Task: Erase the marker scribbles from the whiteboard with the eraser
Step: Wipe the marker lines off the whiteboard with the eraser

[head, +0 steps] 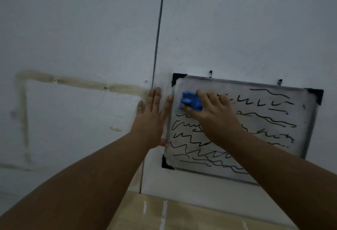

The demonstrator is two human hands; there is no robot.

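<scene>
Right hand (211,113) grips eraser (191,102) – covering scribbles (264,118); left hand (155,118) flat, released

Blue eraser (191,103) against a white whiteboard (300,138) crossed by rows of black wavy marker scribbles (269,120), framed in silver with black corner caps (177,79). Pale grey-white wall (82,29) streaked by a yellowish-tan stain band (82,82)

blue eraser (191,102) on scribbled whiteboard (300,120)
</scene>
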